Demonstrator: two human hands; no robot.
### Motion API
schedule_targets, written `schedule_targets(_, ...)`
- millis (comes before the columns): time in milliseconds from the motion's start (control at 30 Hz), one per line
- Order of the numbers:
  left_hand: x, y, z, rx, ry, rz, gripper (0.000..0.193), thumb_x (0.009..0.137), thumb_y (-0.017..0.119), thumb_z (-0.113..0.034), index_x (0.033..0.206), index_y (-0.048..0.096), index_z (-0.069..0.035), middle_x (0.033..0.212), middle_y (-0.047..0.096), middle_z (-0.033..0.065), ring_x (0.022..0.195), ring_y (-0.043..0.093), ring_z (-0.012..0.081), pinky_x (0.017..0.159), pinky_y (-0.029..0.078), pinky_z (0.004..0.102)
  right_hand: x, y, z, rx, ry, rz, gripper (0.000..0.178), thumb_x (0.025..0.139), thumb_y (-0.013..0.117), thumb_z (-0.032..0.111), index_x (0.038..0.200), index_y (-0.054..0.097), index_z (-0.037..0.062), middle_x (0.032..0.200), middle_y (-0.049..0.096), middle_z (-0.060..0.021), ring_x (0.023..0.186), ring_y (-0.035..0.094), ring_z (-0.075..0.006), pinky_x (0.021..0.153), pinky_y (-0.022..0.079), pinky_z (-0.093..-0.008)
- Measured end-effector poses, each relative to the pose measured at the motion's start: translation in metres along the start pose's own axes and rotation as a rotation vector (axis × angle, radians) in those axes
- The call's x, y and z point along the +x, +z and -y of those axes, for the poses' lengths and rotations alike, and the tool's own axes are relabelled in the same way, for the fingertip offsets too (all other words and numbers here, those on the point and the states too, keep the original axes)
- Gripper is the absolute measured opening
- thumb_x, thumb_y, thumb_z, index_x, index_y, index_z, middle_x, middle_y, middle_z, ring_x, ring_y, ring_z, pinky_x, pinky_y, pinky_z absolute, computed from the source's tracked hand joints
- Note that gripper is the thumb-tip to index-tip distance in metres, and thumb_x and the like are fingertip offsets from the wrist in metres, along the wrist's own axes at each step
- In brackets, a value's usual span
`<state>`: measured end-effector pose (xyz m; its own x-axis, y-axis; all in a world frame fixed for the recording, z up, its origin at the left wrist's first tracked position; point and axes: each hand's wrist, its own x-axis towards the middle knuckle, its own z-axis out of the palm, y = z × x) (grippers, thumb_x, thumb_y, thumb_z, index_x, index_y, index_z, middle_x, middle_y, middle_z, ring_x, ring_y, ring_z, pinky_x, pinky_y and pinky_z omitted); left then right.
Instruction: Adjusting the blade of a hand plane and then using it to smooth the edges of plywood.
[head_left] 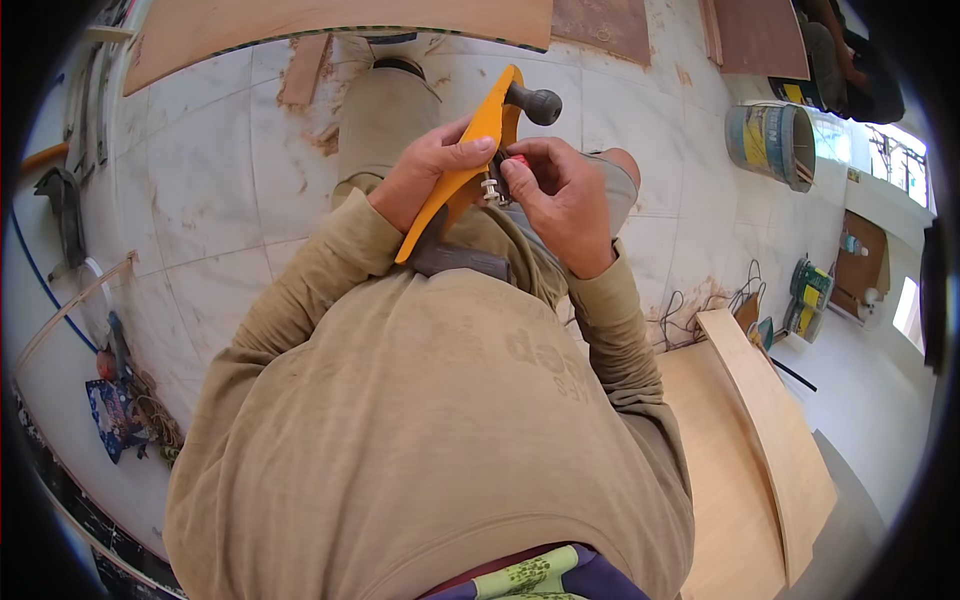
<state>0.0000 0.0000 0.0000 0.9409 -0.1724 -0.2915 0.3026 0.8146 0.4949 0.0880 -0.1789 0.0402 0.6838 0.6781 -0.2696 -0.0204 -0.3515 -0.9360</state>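
Right hand (565, 200) fingertips curl behind the orange tool (470, 165); the small metal and red parts pinched there are mostly covered, kind not clear. Tool's lower body hidden by left hand (430, 165) and the lap. Person at the top right corner (835, 55) cut off by the picture's rim; only a limb shows. Small containers at the right edge (810, 290) too small to tell. Plywood sheet (340, 25) cut by the top edge.

You'll see a round bucket (771, 141) with a yellow-and-blue label on the floor at upper right, and a crumpled blue printed packet (108, 418) at lower left
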Motion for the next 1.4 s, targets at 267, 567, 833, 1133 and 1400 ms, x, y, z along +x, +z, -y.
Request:
schedule_targets(267,-0.005,-0.006,0.004,0.052,0.088,-0.034,0.054,0.096,0.067,-0.037,0.137,0.052,-0.005,0.109,0.06,0.0039,0.096,0.06,0.0128,0.074,0.051,0.0288,-0.005,-0.004,0.023,0.141,0.051,0.067,0.019,0.096,0.069,0.008,0.11,0.064,-0.0034,0.088,0.069,-0.0043,0.073,0.063,-0.0063,0.064,0.052,-0.0231)
schedule_targets(567,-0.009,-0.005,-0.006,0.082,0.042,-0.086,0.056,0.1,0.061,-0.036,0.143,0.045,-0.004,0.12,0.062,0.0125,0.097,0.066,0.0179,0.078,0.055,0.0299,0.038,-0.006,0.056,0.188,-0.311,-0.267,0.015,0.095,0.068,0.007,0.106,0.067,-0.0038,0.083,0.069,-0.0037,0.068,0.062,-0.006,0.061,0.051,-0.0217)
schedule_targets(833,-0.01,-0.009,-0.004,0.083,0.133,-0.147,0.054,0.1,0.059,-0.036,0.142,0.045,-0.005,0.12,0.062,0.0151,0.099,0.066,0.019,0.074,0.056,0.03,0.256,-0.023,-0.001,-0.723,-0.644,-0.313,0.042,0.087,0.075,0.033,0.116,0.072,0.0028,0.087,0.072,-0.0189,0.08,0.07,-0.0307,0.079,0.056,-0.0402)
schedule_targets(1133,-0.02,-0.01,-0.016,0.073,0.484,-0.089,0.063,0.094,0.067,-0.038,0.14,0.047,-0.001,0.129,0.06,0.019,0.105,0.067,0.0226,0.082,0.058,0.0342,0.052,0.007,0.025,0.231,-0.12,-0.092,0.029,0.101,0.067,0.025,0.111,0.068,-0.0027,0.09,0.07,-0.0057,0.08,0.063,-0.0116,0.076,0.053,-0.0268)
schedule_targets(1400,0.002,-0.013,0.0,0.015,0.307,0.125,0.067,0.092,0.069,-0.038,0.14,0.045,0.001,0.131,0.058,0.0196,0.109,0.067,0.0237,0.091,0.057,0.0386,-0.012,0.037,-0.006,0.681,0.076,-0.087,0.038,0.099,0.07,0.017,0.126,0.054,-0.0041,0.106,0.07,-0.0112,0.088,0.067,-0.0146,0.082,0.056,-0.0275)
